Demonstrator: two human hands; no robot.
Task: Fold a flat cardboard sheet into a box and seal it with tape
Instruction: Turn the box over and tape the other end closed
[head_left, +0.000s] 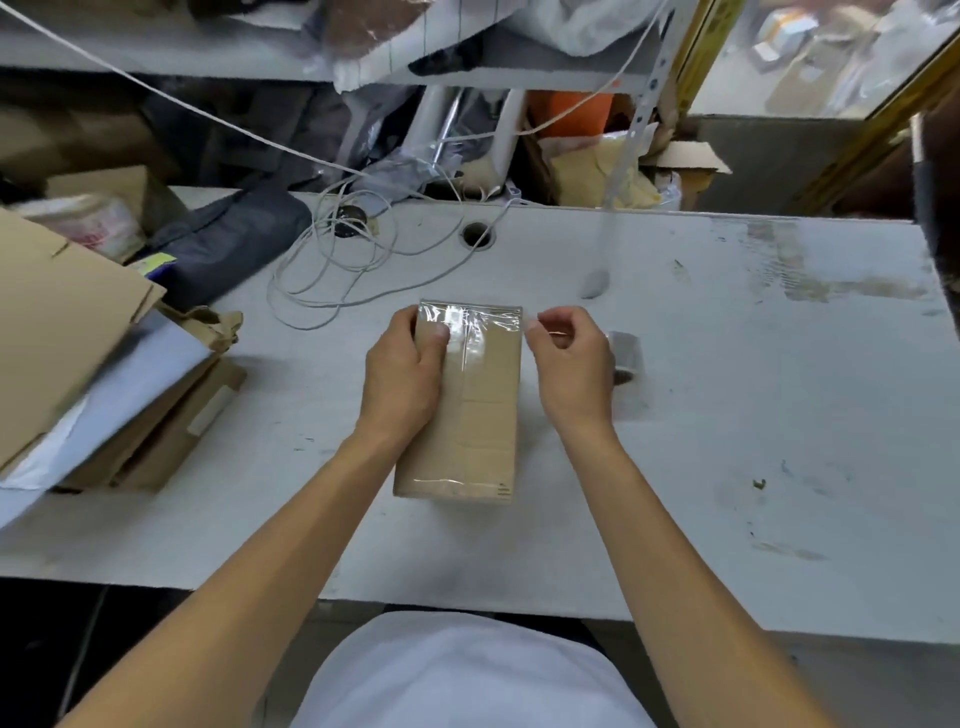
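Box position: the cardboard box (470, 410) lies flat on the white table (727, 415) directly in front of me, long axis pointing away, already folded shut.
Left hand: my left hand (402, 382) grips the far left edge of the box, thumb pressing down on the top face beside the centre seam.
Right hand: my right hand (569, 364) is just off the far right corner, fingers curled with thumb and forefinger pinched together. It appears to hold the free end of the clear tape (467, 325), but I cannot tell for certain.
Tape already applied: a clear strip crosses the far end, another runs down the centre seam, and one shows at the near edge.
Tape roll: the roll (626, 356) sits on the table just behind my right hand.
Step in hand, judged: finishing the far-end strip.
Procedure: I should hold the box steady with my left thumb, draw the tape taut over the right edge, then press it down the side.
Caution: wrinkles show in the far strip; I should smooth outward from the seam.
Remaining, judged: little, as most seams appear taped.
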